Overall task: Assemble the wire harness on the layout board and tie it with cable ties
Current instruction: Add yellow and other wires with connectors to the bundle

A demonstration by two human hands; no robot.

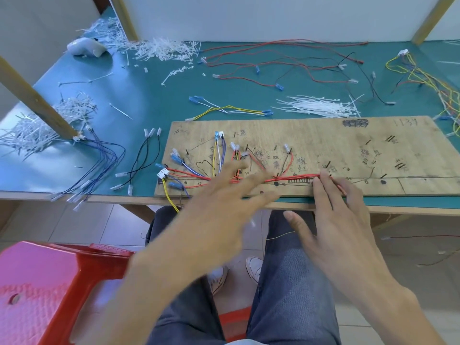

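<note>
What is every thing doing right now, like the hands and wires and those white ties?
layout board: lying flat on the table.
red wires: stretched along the layout board's front edge.
left hand: open, fingers spread over the red wires, blurred.
right hand: open, fingertips pressing the red wires.
cable ties: loose pile behind the layout board.

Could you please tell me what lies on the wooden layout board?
Coloured wires with connectors lie routed on the layout board; the right hand touches the red bundle. The blurred left hand covers its middle, which cannot be seen.
</note>
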